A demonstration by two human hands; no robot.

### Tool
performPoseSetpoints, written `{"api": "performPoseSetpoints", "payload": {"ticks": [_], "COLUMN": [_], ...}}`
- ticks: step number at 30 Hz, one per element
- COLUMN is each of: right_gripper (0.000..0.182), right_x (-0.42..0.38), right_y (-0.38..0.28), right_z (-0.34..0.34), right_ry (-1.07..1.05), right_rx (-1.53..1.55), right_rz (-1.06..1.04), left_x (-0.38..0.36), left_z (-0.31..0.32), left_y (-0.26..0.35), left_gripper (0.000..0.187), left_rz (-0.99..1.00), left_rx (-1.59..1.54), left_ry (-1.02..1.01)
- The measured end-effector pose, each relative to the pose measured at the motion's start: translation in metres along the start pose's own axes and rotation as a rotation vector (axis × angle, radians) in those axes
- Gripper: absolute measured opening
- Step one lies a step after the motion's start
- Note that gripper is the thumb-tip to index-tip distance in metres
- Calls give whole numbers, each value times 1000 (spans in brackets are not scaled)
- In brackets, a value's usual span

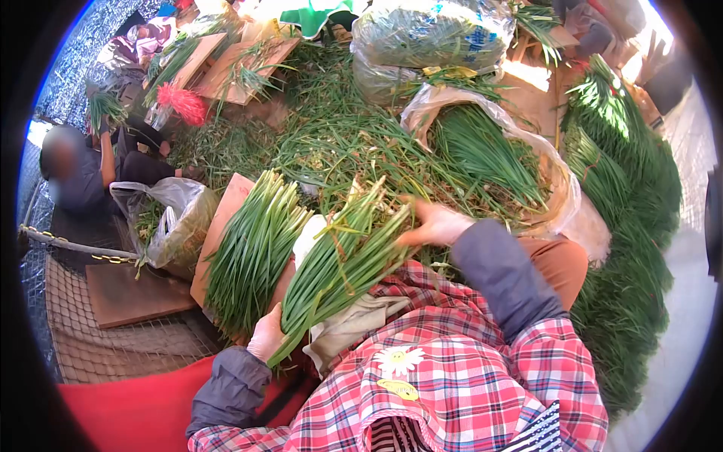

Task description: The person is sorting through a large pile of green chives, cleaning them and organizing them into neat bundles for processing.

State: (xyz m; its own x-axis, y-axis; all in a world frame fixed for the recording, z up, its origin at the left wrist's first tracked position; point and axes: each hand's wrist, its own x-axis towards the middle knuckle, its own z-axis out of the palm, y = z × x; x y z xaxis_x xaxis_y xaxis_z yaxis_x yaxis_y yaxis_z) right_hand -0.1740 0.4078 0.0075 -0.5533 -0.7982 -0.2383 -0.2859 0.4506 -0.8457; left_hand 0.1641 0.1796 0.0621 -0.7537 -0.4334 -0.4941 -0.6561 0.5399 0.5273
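A loose bunch of garlic chives (343, 260) lies slantwise across my lap, pale stem ends up and to the right. My left hand (266, 336) is closed round its green leaf end at the lower left. At the stem end, my right hand (438, 224) has thumb and fingers curved round the edge of the bunch; its fingertips are partly hidden by the stems. Beside it on the left, a second pile of chives (256, 248) rests on a tilted wooden board (232, 197). A pale cloth (354, 324) is tucked under the held bunch.
Cut leaves (316, 143) litter the ground ahead. An open plastic bag of chives (482, 151) stands front right, with stacked bundles (621, 248) along the right. A clear bag (177, 218) sits left, near another person (83, 169) holding chives. A large wrapped bale (429, 38) lies behind.
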Motion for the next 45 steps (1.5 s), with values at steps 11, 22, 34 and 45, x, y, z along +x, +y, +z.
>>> {"api": "performPoseSetpoints", "payload": {"ticks": [11,22,34,45], "right_gripper": [21,103,19,73], "right_x": [44,-12,22,33], "right_y": [113,-47,-13,15], "right_z": [-4,0,25,-49], "right_ry": [527,114,359,-236], "right_rx": [70,-455,378,85], "right_rz": [79,-560,-72,90], "left_x": [-11,-12,-12,-14], "left_z": [-8,-23,-29,-1], "left_y": [58,69,64,25], "left_gripper": [45,51,58,58], "left_rz": [195,204,90,365], "left_rx": [210,381,313,324], "left_ry": [207,184,41,317]}}
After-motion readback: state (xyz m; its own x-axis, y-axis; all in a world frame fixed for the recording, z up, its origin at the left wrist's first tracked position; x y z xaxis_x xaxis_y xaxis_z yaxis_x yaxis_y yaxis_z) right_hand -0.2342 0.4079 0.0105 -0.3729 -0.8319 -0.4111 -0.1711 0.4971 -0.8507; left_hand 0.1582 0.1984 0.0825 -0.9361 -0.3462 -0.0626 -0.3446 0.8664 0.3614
